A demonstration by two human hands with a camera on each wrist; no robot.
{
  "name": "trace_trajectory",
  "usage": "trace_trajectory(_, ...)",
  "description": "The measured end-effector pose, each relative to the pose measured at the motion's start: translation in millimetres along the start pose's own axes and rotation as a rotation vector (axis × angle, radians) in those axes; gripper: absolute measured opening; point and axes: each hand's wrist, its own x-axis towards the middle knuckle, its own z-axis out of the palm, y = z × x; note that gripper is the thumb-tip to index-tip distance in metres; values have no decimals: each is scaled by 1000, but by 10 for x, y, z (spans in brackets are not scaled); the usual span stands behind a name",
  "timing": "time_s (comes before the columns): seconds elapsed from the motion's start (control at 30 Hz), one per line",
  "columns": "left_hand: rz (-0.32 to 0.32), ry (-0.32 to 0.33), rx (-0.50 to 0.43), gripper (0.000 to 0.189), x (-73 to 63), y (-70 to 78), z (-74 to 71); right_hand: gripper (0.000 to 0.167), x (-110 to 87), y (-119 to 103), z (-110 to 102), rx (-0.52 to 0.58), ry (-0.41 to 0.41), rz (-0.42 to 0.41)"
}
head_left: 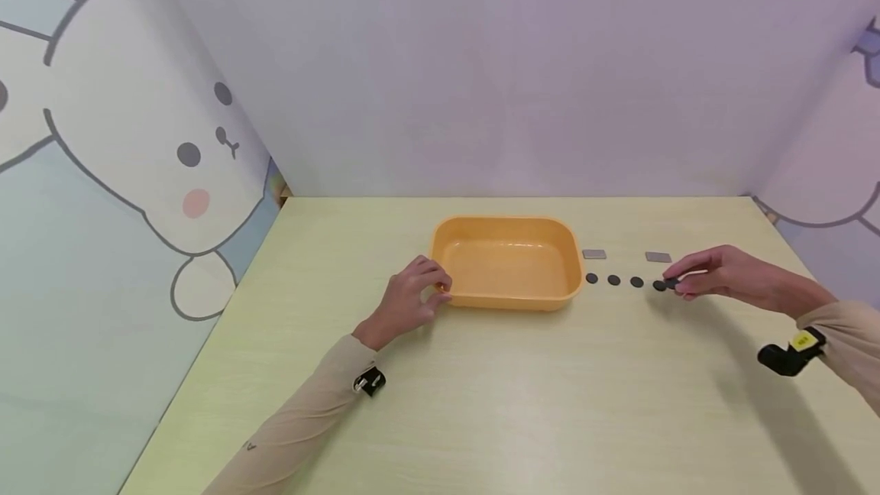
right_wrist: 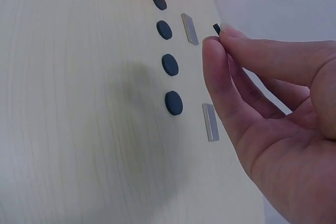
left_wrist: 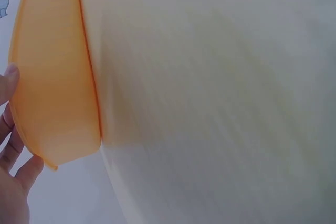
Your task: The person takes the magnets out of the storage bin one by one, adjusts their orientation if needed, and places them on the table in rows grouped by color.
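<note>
An orange plastic basin (head_left: 509, 302) stands on the table, and my left hand (head_left: 415, 292) grips its rim at the front left corner. Up close in the left wrist view, the left fingertips (left_wrist: 11, 77) lie along the rim of the basin (left_wrist: 58, 77). My right hand (head_left: 718, 277) pinches a small black disc (right_wrist: 216, 28) between thumb and forefinger, raised above the table. Most of this disc is hidden by the fingers. Below and to the left, several matching black discs (right_wrist: 170, 64) lie flat in a row that runs from the basin's right side.
Two thin silver-grey rectangular bars (head_left: 594, 254) (head_left: 658, 257) lie behind the row of discs. The pale wooden table (head_left: 481, 403) meets a plain wall (head_left: 509, 82) at the back. Cartoon-printed panels (head_left: 124, 174) flank it left and right.
</note>
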Motion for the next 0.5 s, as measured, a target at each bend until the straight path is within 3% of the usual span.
trace_trajectory(0.5, 11, 13, -3, 17, 7, -9, 5, 24, -51, 66, -65, 21, 38, 28)
